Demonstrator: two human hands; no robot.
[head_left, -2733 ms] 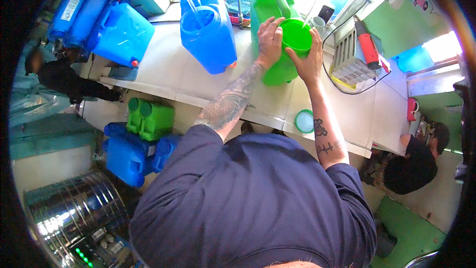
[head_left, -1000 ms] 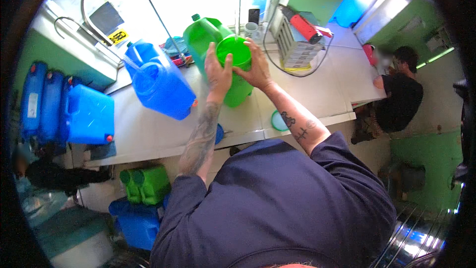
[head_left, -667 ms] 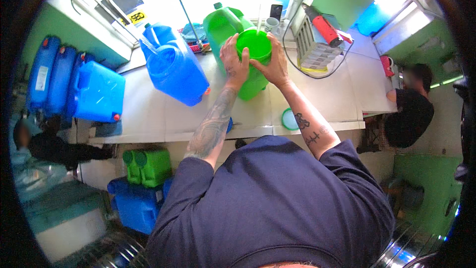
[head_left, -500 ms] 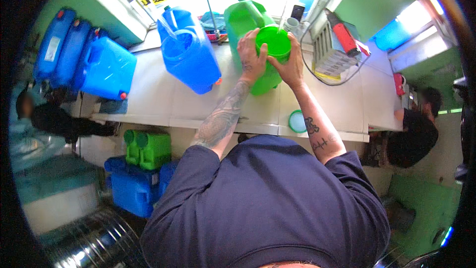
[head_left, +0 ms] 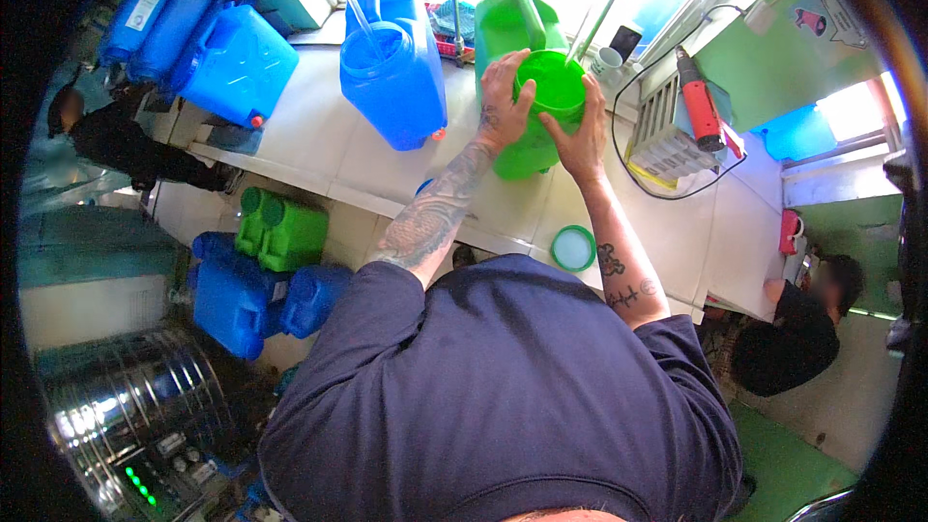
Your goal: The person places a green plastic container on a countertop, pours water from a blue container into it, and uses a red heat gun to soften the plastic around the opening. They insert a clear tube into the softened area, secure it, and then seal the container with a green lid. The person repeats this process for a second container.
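Observation:
A green plastic water jug [head_left: 522, 19] stands on the white tiled counter with its wide round mouth facing up. My left hand [head_left: 503, 101] wraps the left side of the mouth's collar, and my right hand [head_left: 582, 140] curves round the right side. Both thumbs point inward at the near side of the rim. A thin pale pipe [head_left: 590, 24] slants down beside the mouth; I cannot tell whether its end goes inside. To the left stands a blue jug [head_left: 396, 101], uncapped, with a clear tube [head_left: 364, 24] running into its mouth. A green ring-edged lid [head_left: 573, 248] lies near the counter's front edge.
Several blue jugs [head_left: 242, 63] line the counter's left end. At right, a red-handled tool [head_left: 701, 111] with a cable rests on a grey slatted box [head_left: 657, 130]. More jugs [head_left: 290, 232] stand below the counter. One person [head_left: 788, 338] is at right, another [head_left: 130, 140] at left.
My view has tilted and turned, so the counter sits at a steeper slant. Both hands stay around the green jug's mouth, with little change in their grip.

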